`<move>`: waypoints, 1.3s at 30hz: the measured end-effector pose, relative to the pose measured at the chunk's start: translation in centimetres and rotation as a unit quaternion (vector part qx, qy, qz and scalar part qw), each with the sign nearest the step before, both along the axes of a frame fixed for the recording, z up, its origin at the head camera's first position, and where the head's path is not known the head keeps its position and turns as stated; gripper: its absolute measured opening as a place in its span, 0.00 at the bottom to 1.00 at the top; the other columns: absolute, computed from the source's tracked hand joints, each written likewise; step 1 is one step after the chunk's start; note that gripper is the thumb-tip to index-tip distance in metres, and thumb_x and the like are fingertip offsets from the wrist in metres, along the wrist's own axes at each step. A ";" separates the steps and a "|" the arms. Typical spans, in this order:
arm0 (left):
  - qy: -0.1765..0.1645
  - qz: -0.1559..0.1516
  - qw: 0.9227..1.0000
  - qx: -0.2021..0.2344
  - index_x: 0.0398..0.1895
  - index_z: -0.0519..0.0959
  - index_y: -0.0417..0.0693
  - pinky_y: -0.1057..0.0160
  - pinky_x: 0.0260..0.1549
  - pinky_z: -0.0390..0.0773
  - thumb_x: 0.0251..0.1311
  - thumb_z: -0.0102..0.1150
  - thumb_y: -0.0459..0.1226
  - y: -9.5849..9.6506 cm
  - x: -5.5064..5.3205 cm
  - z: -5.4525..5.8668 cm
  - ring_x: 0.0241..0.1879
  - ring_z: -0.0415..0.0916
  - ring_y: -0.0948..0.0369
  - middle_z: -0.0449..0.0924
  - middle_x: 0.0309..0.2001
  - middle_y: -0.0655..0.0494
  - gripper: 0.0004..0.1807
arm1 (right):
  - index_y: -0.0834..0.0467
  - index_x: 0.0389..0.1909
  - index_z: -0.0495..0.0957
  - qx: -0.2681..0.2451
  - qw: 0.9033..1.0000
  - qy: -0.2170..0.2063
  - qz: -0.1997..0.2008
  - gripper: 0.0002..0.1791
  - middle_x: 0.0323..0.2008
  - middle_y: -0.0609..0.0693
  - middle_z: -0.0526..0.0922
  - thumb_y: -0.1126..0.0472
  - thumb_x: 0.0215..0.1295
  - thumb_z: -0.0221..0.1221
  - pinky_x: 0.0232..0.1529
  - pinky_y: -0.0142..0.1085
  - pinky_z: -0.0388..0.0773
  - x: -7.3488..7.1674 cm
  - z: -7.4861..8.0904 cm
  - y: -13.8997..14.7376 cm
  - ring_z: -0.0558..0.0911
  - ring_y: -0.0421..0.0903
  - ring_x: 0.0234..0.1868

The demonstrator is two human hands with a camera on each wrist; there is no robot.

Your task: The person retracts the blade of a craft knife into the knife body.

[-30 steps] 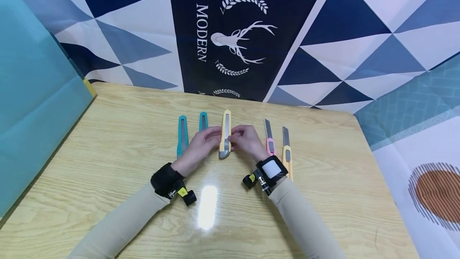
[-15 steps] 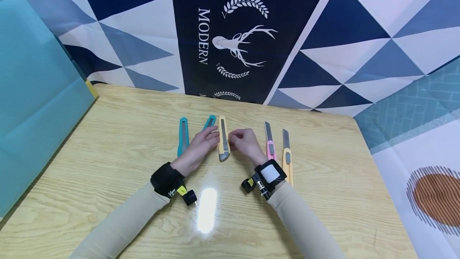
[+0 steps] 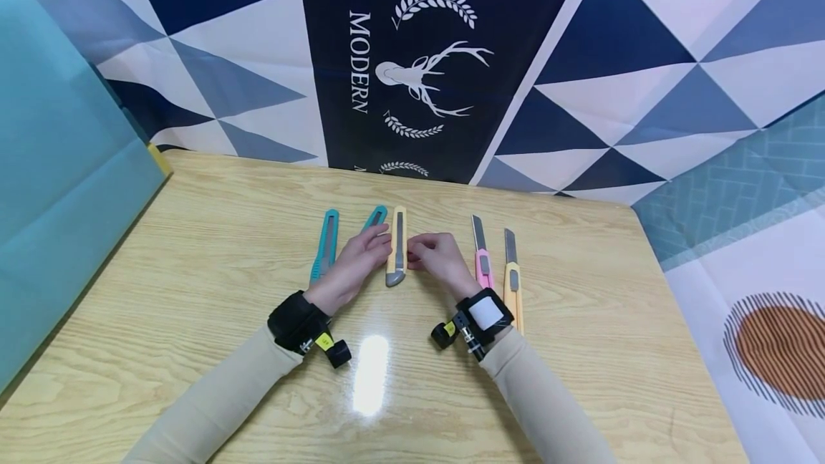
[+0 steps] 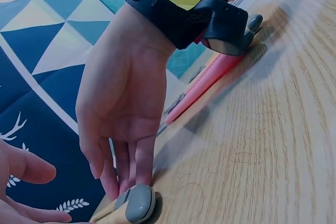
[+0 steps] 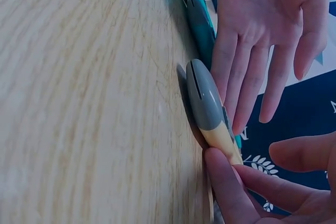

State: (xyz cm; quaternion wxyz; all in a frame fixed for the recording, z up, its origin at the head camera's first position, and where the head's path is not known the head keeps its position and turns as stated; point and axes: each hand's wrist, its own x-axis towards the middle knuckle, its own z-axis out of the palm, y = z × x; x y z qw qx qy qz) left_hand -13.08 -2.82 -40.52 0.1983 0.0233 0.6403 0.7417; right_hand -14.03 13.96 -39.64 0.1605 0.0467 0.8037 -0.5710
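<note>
In the head view a yellow utility knife [image 3: 397, 245] with a grey end cap lies on the table between my two hands, its blade not showing. My left hand [image 3: 353, 263] touches its left side with fingers stretched out. From the right side the extended fingers of my right hand [image 3: 441, 258] meet it; the right wrist view has these fingertips right against the yellow body [image 5: 223, 142], thumb held apart. Left of it are two teal utility knives, one [image 3: 327, 242] fully beside the left hand, the other [image 3: 376, 216] partly hidden behind that hand.
To the right lie a pink utility knife [image 3: 484, 267] and a second yellow one [image 3: 512, 292], both with blades extended, the pink one's lower end hidden by the right wrist. A patterned cloth [image 3: 258, 92] hangs behind the wooden table [image 3: 580, 349]; a blue panel [image 3: 71, 185] stands at left.
The middle yellow knife has shifted slightly left and nearer. My right thumb has come off it. The teal knife behind my left hand has turned, its top end moving right.
</note>
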 end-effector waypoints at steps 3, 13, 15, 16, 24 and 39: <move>0.004 -0.001 1.000 0.000 0.68 0.52 0.37 0.53 0.61 0.63 0.67 0.43 0.29 -0.1 0.1 0.1 0.62 0.59 0.52 0.58 0.65 0.35 0.27 | 0.70 0.47 0.75 -0.006 1.000 0.000 0.001 0.13 0.43 0.63 0.79 0.68 0.68 0.49 0.42 0.39 0.82 0.0 -0.1 0.0 0.81 0.49 0.38; 0.024 -0.002 1.000 -0.015 0.68 0.53 0.36 0.50 0.61 0.62 0.67 0.44 0.31 -0.5 0.2 0.5 0.62 0.58 0.52 0.58 0.65 0.36 0.27 | 0.70 0.45 0.76 0.014 1.000 0.023 0.000 0.12 0.39 0.63 0.79 0.68 0.67 0.50 0.39 0.39 0.83 0.2 -0.2 0.3 0.81 0.51 0.35; 0.037 0.005 0.999 -0.012 0.68 0.54 0.36 0.49 0.62 0.61 0.67 0.45 0.32 -0.6 0.3 0.8 0.62 0.58 0.52 0.58 0.65 0.36 0.27 | 0.70 0.46 0.76 0.024 0.999 0.043 0.006 0.12 0.37 0.64 0.80 0.68 0.66 0.51 0.37 0.41 0.83 0.3 -0.1 0.6 0.82 0.53 0.33; 0.043 0.007 0.999 -0.010 0.67 0.55 0.36 0.49 0.62 0.61 0.67 0.45 0.32 -0.7 0.3 1.0 0.62 0.59 0.52 0.58 0.65 0.36 0.27 | 0.70 0.46 0.77 0.035 0.998 0.057 0.010 0.12 0.36 0.64 0.80 0.68 0.66 0.51 0.36 0.42 0.83 0.4 0.0 0.8 0.82 0.53 0.32; 0.076 -0.023 0.997 -0.013 0.65 0.58 0.34 0.54 0.62 0.61 0.69 0.44 0.32 -0.6 0.8 1.5 0.61 0.59 0.52 0.60 0.64 0.37 0.24 | 0.67 0.40 0.80 0.142 0.970 0.198 -0.010 0.09 0.32 0.60 0.82 0.69 0.64 0.53 0.26 0.38 0.80 0.7 3.2 4.2 0.80 0.51 0.28; 0.171 -0.130 0.971 -0.101 0.51 0.75 0.39 0.52 0.51 0.75 0.65 0.50 0.33 1.1 2.2 1.1 0.48 0.75 0.58 0.78 0.49 0.43 0.13 | 0.69 0.36 0.75 0.387 0.916 0.106 0.013 0.13 0.23 0.57 0.77 0.61 0.60 0.58 0.13 0.33 0.66 1.3 2.2 9.2 0.71 0.44 0.16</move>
